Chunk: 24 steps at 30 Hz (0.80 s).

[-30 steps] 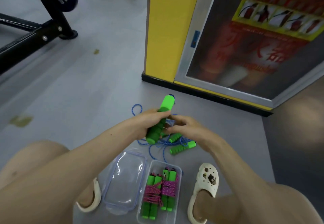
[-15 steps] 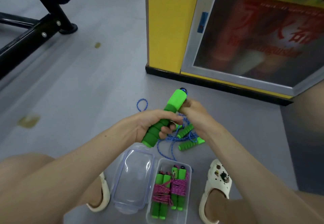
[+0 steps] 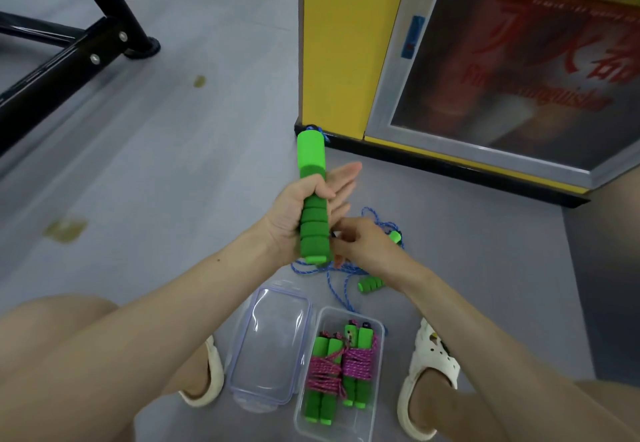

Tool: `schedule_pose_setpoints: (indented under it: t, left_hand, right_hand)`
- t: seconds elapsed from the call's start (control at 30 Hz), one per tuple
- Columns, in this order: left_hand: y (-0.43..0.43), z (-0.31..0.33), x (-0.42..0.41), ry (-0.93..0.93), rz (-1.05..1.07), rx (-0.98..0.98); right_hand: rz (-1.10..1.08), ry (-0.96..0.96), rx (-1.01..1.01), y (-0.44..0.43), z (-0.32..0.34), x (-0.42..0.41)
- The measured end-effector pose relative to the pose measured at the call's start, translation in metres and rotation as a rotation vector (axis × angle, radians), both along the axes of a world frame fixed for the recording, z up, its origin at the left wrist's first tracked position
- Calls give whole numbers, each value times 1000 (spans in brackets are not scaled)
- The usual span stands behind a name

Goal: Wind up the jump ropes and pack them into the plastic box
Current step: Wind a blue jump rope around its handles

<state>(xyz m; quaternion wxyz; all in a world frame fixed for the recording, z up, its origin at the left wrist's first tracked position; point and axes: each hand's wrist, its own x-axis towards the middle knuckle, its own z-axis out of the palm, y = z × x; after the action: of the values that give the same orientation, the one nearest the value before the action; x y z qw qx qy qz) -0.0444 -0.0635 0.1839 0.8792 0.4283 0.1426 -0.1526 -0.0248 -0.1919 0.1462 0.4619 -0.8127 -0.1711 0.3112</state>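
My left hand (image 3: 294,213) holds a green foam handle (image 3: 312,171) upright above the floor, thumb across its front, fingers stretched behind it. My right hand (image 3: 363,247) sits at the handle's lower end with curled fingers, pinching the blue rope (image 3: 341,286) that trails in loose loops to the floor. Another green handle (image 3: 372,284) lies on the floor, and a third (image 3: 394,235) peeks out behind my right hand. The clear plastic box (image 3: 346,315) stands open between my feet, with two pink-rope bundles (image 3: 343,365) wound round green handles inside.
The box's clear lid (image 3: 273,341) lies just left of it. White sandals (image 3: 429,369) flank the box and lid. A yellow cabinet (image 3: 346,43) with a glass door stands ahead, and a black gym frame (image 3: 69,61) crosses the far left.
My left hand has turned the handle from tilted to upright and opened its fingers behind it. My right hand has dropped from the handle's top to its lower end.
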Motion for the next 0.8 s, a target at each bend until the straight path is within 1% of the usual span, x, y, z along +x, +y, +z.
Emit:
schedule_pose_setpoints:
  t: [0.1, 0.2, 0.23, 0.3, 0.37, 0.4, 0.43, 0.47, 0.53, 0.6, 0.67, 0.7, 0.73, 0.8]
  left_hand:
    - [5, 0, -1, -58, 32, 325]
    - [14, -4, 5, -166, -15, 739]
    - [16, -4, 6, -188, -61, 866]
    - [16, -1, 6, -202, -177, 1040]
    - [13, 3, 3, -173, -380, 1189]
    - [12, 2, 1, -152, -489, 1222]
    - [13, 1, 0, -130, -567, 1198]
    - [14, -3, -1, -110, -598, 1120]
    - [16, -3, -2, -76, -626, 893]
    - [18, -1, -2, -66, -609, 722]
    - [22, -2, -1, -29, -575, 544]
    - [23, -2, 0, -22, -570, 447]
    - [23, -1, -2, -22, -576, 334]
    - [19, 2, -7, -32, -560, 109]
  right_hand:
    - [123, -57, -119, 1, 3, 1]
    - [150, -112, -197, 0, 9, 2]
    - [143, -136, -217, -2, 12, 4]
    - [120, -204, -268, -8, 21, 12]
    - [81, -300, -315, -14, 28, 21]
    - [49, -333, -300, -15, 30, 23]
    - [10, -350, -257, -15, 30, 24]
    - [-32, -346, -188, -15, 28, 24]
    - [-90, -309, -47, -13, 25, 22]
    - [-119, -305, 57, -12, 24, 19]
    - [-133, -302, 99, -14, 22, 20]
    - [-138, -266, 121, -16, 22, 21]
    - [-141, -185, 169, -18, 21, 22]
    - [-181, 32, 328, -19, 22, 19]
